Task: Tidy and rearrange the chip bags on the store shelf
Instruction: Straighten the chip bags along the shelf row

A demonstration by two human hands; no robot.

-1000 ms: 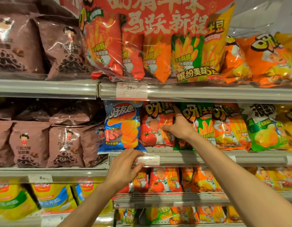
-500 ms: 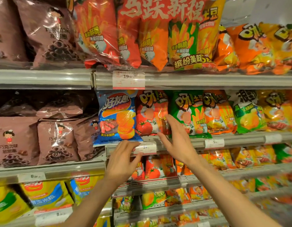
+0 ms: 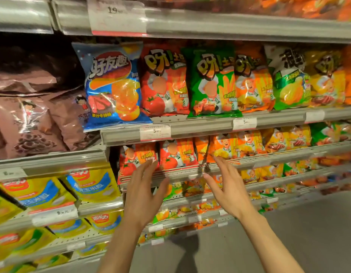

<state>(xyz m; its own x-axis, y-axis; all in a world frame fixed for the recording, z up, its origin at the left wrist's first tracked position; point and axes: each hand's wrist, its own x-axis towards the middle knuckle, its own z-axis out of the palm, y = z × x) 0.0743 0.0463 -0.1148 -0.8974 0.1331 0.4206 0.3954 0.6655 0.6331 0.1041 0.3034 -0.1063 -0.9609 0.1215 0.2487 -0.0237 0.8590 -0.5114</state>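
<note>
Chip bags stand in a row on a grey shelf: a blue bag, a red tomato bag, a green bag and an orange bag. One shelf lower stand smaller red tomato bags and orange bags. My left hand and my right hand hover in front of that lower shelf, fingers straight and spread, palms facing each other. Neither hand holds anything. My left fingertips are just in front of a small red bag.
Brown snack bags fill the shelf at left, yellow-and-blue bags below them. Price tags hang on the shelf rails. More small bags sit on lower shelves at right. Grey floor lies below.
My right hand left the red bag on the middle shelf and dropped to the lower shelf. My left hand came off the price rail and lowered too. The view tilted downward.
</note>
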